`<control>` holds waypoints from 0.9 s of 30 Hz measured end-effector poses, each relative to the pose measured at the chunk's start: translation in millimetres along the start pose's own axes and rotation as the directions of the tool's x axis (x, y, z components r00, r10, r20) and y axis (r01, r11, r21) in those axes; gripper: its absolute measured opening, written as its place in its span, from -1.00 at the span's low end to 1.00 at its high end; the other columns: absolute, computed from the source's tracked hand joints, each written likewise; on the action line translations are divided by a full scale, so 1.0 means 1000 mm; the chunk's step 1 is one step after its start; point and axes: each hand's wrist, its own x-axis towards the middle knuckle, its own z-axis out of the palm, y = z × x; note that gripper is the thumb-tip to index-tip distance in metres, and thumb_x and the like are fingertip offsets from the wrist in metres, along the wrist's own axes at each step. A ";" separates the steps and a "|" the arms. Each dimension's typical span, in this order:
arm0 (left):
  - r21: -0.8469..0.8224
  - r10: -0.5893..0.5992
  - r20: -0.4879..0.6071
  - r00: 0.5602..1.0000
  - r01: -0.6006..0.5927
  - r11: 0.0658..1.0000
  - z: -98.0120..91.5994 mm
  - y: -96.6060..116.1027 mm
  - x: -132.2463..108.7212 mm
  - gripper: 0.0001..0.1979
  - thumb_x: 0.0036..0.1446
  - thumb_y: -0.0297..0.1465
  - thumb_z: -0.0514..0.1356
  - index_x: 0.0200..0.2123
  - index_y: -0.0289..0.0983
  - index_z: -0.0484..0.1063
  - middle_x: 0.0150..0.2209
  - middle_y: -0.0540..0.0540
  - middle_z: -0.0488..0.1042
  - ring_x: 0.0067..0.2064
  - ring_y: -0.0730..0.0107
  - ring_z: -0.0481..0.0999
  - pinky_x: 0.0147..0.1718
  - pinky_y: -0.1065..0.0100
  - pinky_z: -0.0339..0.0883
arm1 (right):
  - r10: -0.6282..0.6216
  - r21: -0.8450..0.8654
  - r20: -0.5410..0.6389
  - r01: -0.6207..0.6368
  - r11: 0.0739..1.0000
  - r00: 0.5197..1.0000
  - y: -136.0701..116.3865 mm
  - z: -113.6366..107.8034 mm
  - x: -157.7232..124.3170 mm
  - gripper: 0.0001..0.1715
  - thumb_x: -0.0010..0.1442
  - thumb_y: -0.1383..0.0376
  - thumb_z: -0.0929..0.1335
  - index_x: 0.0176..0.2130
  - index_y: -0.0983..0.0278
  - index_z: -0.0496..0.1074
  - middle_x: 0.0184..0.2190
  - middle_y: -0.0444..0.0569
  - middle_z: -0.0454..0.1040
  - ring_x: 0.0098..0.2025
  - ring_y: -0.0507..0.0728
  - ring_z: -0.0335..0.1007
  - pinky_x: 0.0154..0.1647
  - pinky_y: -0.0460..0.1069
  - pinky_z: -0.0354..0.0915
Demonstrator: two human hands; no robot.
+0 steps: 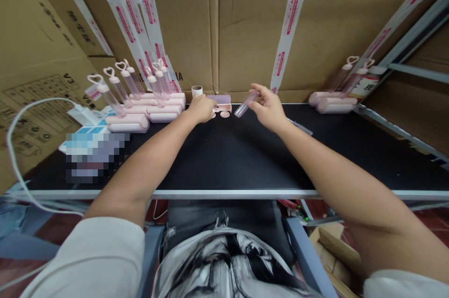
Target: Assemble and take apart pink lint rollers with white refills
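Note:
My left hand (202,109) is at the back of the black tabletop, its fingers closed at the left end of a pale pink piece (223,107) with rounded discs below and a purplish panel behind. Part of that piece is hidden by the hand. Just behind the hand stands a short white tube (197,89) with a dark open top. To the right, my right hand (267,107) grips a clear pinkish plastic tube (245,105) between thumb and fingers, tilted and raised beside the pink piece. A slim pen-like object (300,126) lies near my right wrist.
Several pink bases (126,123) with clear heart-topped wands stand at left; similar ones (336,105) stand at right beside a labelled jar (368,83). A white cable (21,115) loops at far left. Taped cardboard (249,22) walls the back; a metal shelf frame (417,73) rises right.

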 end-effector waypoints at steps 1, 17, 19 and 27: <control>-0.022 -0.003 -0.021 1.000 0.003 1.000 -0.001 0.000 0.000 -0.61 0.24 -0.37 0.25 0.10 -0.30 0.66 0.01 -0.33 0.69 0.16 -0.12 0.56 0.23 -0.03 0.27 | 0.017 0.016 0.006 -0.017 1.000 1.000 -0.001 -0.001 0.000 -0.20 0.22 0.24 0.39 0.41 0.18 0.36 0.23 0.15 0.56 0.09 0.32 0.64 0.19 0.32 0.60; -0.781 0.019 -0.119 0.993 -0.106 0.615 -0.020 0.007 -0.057 -0.39 0.04 -0.44 0.37 0.21 -0.33 0.59 -0.24 -0.06 0.62 -0.29 0.40 0.55 -0.19 0.32 0.48 | 0.038 0.257 -0.012 -0.033 0.966 0.999 -0.031 0.010 -0.015 -0.32 0.33 -0.04 0.41 0.34 0.03 0.29 0.15 0.03 0.54 -0.02 0.20 0.66 0.08 0.22 0.67; -0.839 0.093 -0.115 0.989 -0.147 0.525 -0.016 0.013 -0.061 -0.40 0.04 -0.46 0.37 0.21 -0.29 0.56 -0.24 -0.04 0.59 -0.27 0.40 0.59 -0.16 0.30 0.51 | -0.027 0.206 -0.013 0.030 0.978 1.000 -0.038 0.010 -0.020 -0.23 0.33 -0.17 0.41 0.37 0.03 0.28 0.21 0.07 0.51 0.04 0.24 0.66 0.10 0.21 0.66; -0.931 0.125 -0.181 0.976 -0.211 0.298 -0.014 0.028 -0.064 -0.35 0.00 -0.49 0.46 0.18 -0.25 0.43 -0.10 -0.09 0.59 -0.19 0.40 0.62 -0.10 0.26 0.53 | -0.217 0.102 -0.037 0.220 0.970 0.975 -0.065 0.010 -0.037 -0.15 0.31 -0.26 0.44 0.38 0.02 0.25 0.17 0.13 0.48 0.20 0.36 0.56 0.20 0.29 0.59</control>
